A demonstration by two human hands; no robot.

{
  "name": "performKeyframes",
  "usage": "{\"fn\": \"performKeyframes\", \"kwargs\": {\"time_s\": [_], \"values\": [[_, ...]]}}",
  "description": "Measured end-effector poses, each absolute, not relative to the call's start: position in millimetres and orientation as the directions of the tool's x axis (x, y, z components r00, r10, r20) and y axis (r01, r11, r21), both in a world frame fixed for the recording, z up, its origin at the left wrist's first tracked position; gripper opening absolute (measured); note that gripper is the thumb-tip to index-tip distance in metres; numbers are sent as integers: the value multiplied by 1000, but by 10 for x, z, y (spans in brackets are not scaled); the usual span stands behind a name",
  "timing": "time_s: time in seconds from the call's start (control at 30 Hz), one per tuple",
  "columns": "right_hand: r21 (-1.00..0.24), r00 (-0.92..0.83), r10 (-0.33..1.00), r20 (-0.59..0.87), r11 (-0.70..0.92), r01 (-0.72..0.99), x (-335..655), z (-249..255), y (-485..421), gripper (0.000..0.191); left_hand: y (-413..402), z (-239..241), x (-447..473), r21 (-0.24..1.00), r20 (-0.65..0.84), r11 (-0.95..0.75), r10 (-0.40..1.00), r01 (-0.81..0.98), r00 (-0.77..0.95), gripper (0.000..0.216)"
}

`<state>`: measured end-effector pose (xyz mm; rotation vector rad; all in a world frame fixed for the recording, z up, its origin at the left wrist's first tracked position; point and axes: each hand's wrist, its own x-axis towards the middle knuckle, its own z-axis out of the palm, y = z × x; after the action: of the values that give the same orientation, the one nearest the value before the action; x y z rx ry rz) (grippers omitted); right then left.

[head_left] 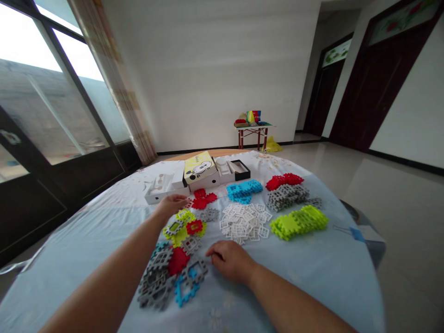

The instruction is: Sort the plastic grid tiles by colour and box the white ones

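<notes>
My left hand (172,204) reaches over the far left part of the table, its fingers closed at the edge of a red interlocking building piece (188,203). Just beyond the fingertips lie more red pieces (204,199). My right hand (231,261) rests on the cloth with fingers curled and nothing visible in them. In front of it is a heap of white window-frame pieces (243,222). Between my arms spreads a mixed pile with grey pieces (161,259), lime pieces (179,237), a red piece (178,261) and a blue piece (186,290).
Sorted piles of blue (244,189), red (284,180), grey (287,196) and lime (299,222) pieces sit on the right. Along the back stand a yellow-lidded box (199,169), white trays (164,185) and a black-rimmed box (240,169). A pale blue cloth (312,273) covers the round table.
</notes>
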<state>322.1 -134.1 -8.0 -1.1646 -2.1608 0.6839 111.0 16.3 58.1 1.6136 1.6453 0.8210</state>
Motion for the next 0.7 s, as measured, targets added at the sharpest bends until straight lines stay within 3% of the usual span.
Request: {"fn": "performKeyframes", "kwargs": {"time_s": [0.07, 0.13, 0.33, 0.5, 0.7], "values": [[-664, -441, 865, 238, 476, 576, 3225, -78, -1345, 31, 127, 622, 1432, 930, -30, -31, 987, 365, 159, 58], [-652, -443, 867, 228, 474, 592, 3230, -77, -1348, 31, 126, 639, 1650, 947, -18, -61, 970, 316, 241, 60], [-661, -450, 862, 234, 480, 577, 3236, -72, -1348, 31, 325, 503, 1414, 707, 75, -161, 985, 689, 153, 42], [-668, -456, 857, 240, 487, 563, 3228, -58, -1348, 32, 346, 337, 988, 510, 67, -101, 995, 854, 78, 24], [-664, -454, 850, 266, 503, 553, 3229, -76, -1341, 32, 303, 270, 910, 358, 5, -73, 997, 931, 76, 21]]}}
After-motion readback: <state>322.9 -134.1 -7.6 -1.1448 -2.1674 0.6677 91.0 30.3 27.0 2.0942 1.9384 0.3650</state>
